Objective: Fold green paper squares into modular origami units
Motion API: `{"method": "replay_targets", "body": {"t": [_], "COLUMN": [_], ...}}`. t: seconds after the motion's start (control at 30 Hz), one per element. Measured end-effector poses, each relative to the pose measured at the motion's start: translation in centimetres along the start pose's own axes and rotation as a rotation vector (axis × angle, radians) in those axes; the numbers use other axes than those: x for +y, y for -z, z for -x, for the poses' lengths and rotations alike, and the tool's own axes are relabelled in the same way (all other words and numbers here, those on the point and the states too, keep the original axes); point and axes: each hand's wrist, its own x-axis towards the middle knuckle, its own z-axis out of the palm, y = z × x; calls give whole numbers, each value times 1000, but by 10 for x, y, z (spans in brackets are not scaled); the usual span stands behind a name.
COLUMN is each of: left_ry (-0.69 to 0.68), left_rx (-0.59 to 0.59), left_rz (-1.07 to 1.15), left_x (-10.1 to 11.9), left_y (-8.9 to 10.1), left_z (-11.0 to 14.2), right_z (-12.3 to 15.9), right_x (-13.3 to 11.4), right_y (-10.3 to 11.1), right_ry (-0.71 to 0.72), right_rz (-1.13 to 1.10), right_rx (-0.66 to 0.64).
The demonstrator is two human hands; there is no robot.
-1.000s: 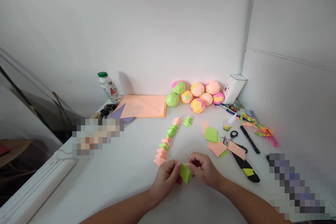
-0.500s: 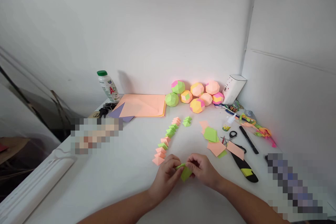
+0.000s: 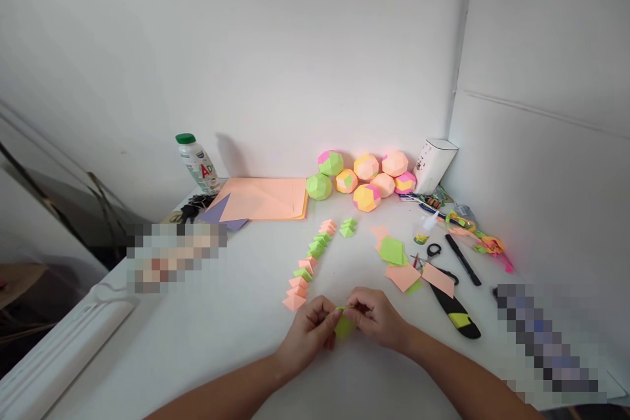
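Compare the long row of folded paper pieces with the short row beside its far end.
Colour: the long row of folded paper pieces mixes peach and green, while the short row of folded paper pieces is all green.
Length: the long row holds many pieces; the short row only a few.
Reach: the long row runs down close to the left hand; the short row stays well away.
Both lie on the white table.
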Motion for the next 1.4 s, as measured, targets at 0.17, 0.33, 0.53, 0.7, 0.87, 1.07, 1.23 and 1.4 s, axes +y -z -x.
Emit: {"method": "replay_targets", "body": {"t": [0.17, 0.33, 0.53, 0.7, 0.87, 1.07, 1.23, 1.4], "left_ry": [-59, -186, -364, -194, -127, -211, -303, -267], "left_rx": [97, 175, 146, 57, 119, 180, 56, 37], "left_rz": [-194, -476, -508, -319, -366, -378, -314, -293], "left_x": [-6, -9, -1, -7, -12, -10, -6, -6], "left_y": [-1, 2, 3, 2, 1, 3, 4, 3], "left_z": [2, 4, 3, 0, -1, 0, -1, 1], "right_z": [2, 3, 2, 2, 3, 2, 3, 4], "right_x": [2, -1, -10, -10, -8, -7, -4, -1], "right_y": [0, -1, -1, -3, -2, 2, 0, -3], "right_ry": [-72, -60, 68, 29, -31, -96, -150, -282], "right_rz": [-72, -68, 24, -18, -58, -150, -164, -280], "right_rx": [-23, -37, 6, 1, -1, -47, -66, -97]}}
